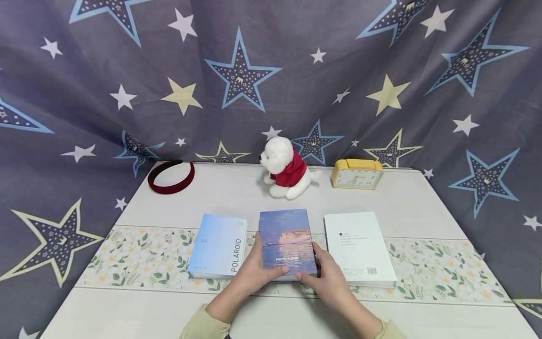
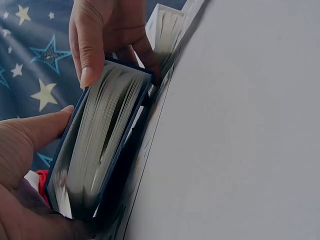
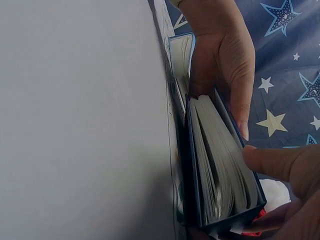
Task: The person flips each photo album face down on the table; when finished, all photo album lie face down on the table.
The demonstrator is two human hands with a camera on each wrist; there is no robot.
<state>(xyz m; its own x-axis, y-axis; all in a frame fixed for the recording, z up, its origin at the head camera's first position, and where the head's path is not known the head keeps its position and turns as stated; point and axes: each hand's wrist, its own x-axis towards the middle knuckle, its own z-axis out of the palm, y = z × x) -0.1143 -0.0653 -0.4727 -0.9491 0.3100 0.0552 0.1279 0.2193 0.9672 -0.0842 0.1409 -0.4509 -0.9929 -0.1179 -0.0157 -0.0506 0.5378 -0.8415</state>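
A photo album with a sea-and-cliff picture on its cover lies face up between my two hands, at the middle of the floral strip. My left hand grips its left side, thumb on the cover near the front edge. The right hand holds the opposite side, its thumb also on the cover. Both wrist views show the album's page edges facing me, slightly fanned between dark blue covers. Under the near edge, a dark gap separates it from the tabletop. The fingers beneath are partly hidden.
A blue POLAROID album lies close on the left, a white album close on the right. Farther back are a dark red headband, a white plush dog in red clothing and a yellow clock. A starry curtain hangs behind.
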